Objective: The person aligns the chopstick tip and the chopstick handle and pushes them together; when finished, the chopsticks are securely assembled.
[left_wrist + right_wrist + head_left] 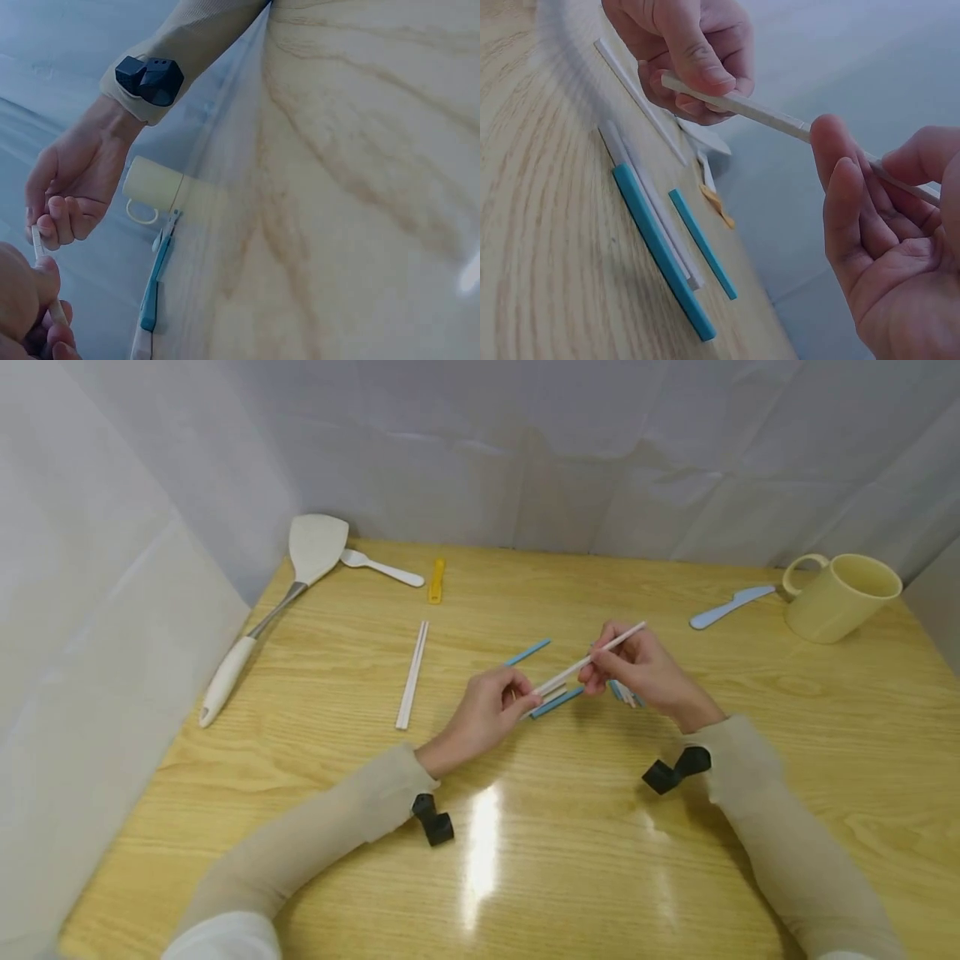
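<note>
Above the middle of the table, a white chopstick (564, 675) is held slantwise between both hands. The left hand (483, 708) pinches its lower end between thumb and fingers. Farther up, the right hand (641, 672) pinches it, and the tip sticks out beyond. In the right wrist view the chopstick (769, 116) spans the gap between the hands. Beneath it lie a blue stick (558, 702) and pale sticks (553, 692) side by side, with another blue stick (528, 652) behind. Several blue and white stick ends (624, 695) show under the right hand, which partly hides them.
A pair of white chopsticks (412, 675) lies left of the hands. Farther left rests a white spatula (318, 547), near a white fork (384, 568) and a small yellow piece (437, 581). A light blue knife (731, 607) and a yellow mug (840, 602) are at the back right.
</note>
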A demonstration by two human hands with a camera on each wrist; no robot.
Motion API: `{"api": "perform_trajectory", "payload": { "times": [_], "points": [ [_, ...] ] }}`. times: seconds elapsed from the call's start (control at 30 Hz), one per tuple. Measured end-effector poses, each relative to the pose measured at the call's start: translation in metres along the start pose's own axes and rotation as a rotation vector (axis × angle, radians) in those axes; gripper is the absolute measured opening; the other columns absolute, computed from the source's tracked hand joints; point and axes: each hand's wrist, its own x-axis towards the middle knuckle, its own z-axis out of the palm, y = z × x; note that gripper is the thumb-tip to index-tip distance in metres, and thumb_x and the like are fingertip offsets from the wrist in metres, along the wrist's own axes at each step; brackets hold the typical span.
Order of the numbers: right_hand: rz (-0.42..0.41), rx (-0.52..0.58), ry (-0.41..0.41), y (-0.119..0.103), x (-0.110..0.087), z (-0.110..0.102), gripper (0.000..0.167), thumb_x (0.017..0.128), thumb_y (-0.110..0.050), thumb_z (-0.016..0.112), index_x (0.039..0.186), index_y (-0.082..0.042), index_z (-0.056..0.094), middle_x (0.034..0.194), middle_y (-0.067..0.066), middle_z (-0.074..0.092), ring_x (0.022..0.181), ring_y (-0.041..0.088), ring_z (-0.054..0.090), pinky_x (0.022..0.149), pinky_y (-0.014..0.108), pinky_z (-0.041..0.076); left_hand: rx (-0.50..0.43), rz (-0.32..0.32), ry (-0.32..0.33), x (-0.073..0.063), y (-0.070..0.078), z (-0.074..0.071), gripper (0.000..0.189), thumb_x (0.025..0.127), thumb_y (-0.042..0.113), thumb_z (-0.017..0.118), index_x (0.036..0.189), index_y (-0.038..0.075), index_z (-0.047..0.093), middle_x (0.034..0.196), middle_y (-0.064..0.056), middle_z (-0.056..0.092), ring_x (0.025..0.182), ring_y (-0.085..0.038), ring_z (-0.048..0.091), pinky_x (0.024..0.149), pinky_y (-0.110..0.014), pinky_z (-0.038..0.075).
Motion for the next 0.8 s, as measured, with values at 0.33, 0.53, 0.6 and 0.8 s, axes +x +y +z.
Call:
{"api": "perform_trajectory", "payload": {
  "times": [0.33, 0.53, 0.6, 0.8],
  "points": [
    [0.016, -0.04, -0.003, -0.004, -0.002, -0.004, 0.016, 0.103, -0.008, 0.041, 0.093, -0.006, 0.053, 0.075, 0.0, 0.064, 0.06, 0.011, 0.06, 0.055, 0.027, 0.05, -0.076, 0.139, -0.008, -0.004, 0.007, 0.008, 0.014, 0.086, 0.007, 0.071, 0.093, 0.0, 0.063, 0.075, -0.008, 0.065, 0.058, -0.005, 0.05, 0.049, -0.019, 0.042],
    [0.078, -0.122, 0.037, -0.01, 0.0, 0.004, 0.019, 0.104, -0.011, 0.041, 0.093, -0.001, 0.053, 0.072, -0.002, 0.058, 0.055, 0.012, 0.047, 0.049, 0.032, 0.039, -0.182, 0.227, -0.113, -0.005, 0.01, 0.007, 0.034, 0.083, 0.003, 0.074, 0.111, 0.0, 0.055, 0.078, -0.008, 0.07, 0.058, -0.004, 0.052, 0.051, -0.02, 0.043],
    [0.091, -0.139, 0.035, -0.012, 0.0, 0.007, 0.02, 0.103, -0.012, 0.042, 0.093, -0.001, 0.055, 0.072, -0.002, 0.057, 0.056, 0.012, 0.046, 0.049, 0.033, 0.038, -0.196, 0.261, -0.154, -0.005, 0.009, 0.007, 0.038, 0.083, 0.002, 0.073, 0.116, 0.001, 0.054, 0.078, -0.008, 0.07, 0.06, -0.003, 0.053, 0.052, -0.021, 0.044],
    [0.108, -0.129, -0.003, -0.013, 0.0, 0.013, 0.021, 0.103, -0.011, 0.044, 0.093, -0.01, 0.063, 0.072, -0.002, 0.058, 0.056, 0.01, 0.048, 0.049, 0.031, 0.038, -0.19, 0.306, -0.222, -0.004, 0.009, 0.006, 0.054, 0.082, 0.004, 0.075, 0.129, 0.003, 0.05, 0.087, -0.01, 0.071, 0.07, -0.004, 0.058, 0.06, -0.022, 0.049]
  ]
}}
